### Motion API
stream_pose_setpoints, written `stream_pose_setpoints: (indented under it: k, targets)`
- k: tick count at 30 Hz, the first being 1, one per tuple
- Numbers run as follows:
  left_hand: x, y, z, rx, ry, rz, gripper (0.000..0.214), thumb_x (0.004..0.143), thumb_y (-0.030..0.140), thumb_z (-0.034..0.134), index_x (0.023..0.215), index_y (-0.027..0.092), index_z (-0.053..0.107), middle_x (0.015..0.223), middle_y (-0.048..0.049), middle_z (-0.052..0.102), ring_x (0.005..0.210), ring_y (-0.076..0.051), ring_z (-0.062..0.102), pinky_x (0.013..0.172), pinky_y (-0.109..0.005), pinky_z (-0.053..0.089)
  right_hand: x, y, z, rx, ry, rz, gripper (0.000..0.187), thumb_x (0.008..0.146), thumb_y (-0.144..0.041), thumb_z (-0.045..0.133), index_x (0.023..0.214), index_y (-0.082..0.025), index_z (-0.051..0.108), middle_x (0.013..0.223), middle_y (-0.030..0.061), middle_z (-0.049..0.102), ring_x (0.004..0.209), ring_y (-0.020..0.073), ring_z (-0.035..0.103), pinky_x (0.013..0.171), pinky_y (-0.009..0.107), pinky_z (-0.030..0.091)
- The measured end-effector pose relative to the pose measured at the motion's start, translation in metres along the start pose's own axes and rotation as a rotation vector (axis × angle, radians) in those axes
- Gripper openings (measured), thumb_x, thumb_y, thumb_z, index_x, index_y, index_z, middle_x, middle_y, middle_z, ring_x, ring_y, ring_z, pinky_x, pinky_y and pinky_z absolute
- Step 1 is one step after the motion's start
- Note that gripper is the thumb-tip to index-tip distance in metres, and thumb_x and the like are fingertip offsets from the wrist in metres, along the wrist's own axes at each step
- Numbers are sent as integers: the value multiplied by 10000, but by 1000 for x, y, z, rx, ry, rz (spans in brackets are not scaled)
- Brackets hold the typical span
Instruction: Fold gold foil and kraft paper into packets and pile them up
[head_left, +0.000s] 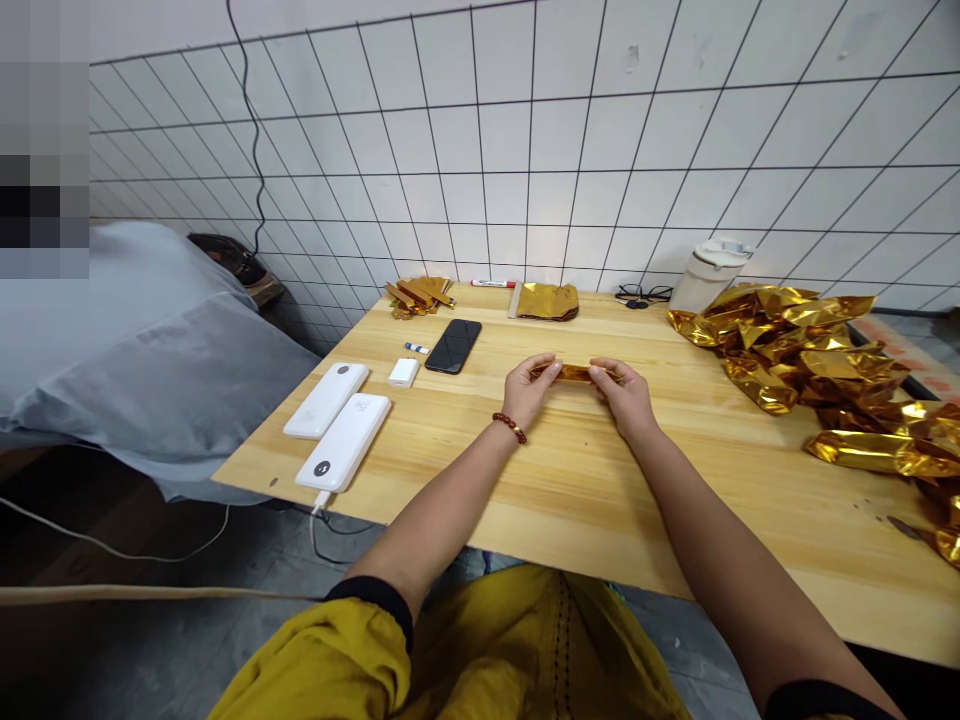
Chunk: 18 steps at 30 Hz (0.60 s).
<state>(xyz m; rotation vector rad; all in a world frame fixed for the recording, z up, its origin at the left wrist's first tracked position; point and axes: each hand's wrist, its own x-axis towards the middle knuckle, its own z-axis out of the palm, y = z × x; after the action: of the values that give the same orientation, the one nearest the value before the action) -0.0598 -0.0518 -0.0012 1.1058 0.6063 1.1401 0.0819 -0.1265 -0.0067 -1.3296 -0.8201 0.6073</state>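
A narrow strip of folded gold foil paper (576, 373) stretches between my two hands, low over the wooden table. My left hand (531, 388), with a red bead bracelet (510, 427) at the wrist, pinches its left end. At the right end, my right hand (624, 393) grips it between thumb and fingers. Behind my hands lies a flat stack of gold foil sheets (549, 301). Farther left is a small pile of folded gold strips (420, 296). To the right, puffed-out gold foil pieces (810, 350) are heaped along the table.
Left of my hands are a black phone (454, 346), a white charger block (403, 372) and two white power banks (343, 442), one with a cable. A red-capped marker (493, 284), glasses (643, 294) and a white cup (709, 275) stand or lie along the tiled wall (495, 130).
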Motion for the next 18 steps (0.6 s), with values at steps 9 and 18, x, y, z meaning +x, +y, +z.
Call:
stream_pose_setpoints:
  k: [9,18]
  targets:
    - [10,-7,0,-84,171,-32,362,702,345,765,1000,149,699,938,-82,717,793,-162,656,748,-312,536,1,4,3,74,12,-75,463,723,-469,702,1080,-180,642,593,-48,556,475,70,411,449,208,328]
    - [25,-14,21,100,59,-60,373,710,345,752,1021,148,689,970,-86,718,808,-148,659,743,-276,544,10,2,1,315,215,66,459,630,-398,748,1011,-167,640,552,-57,549,439,55,401,433,190,282]
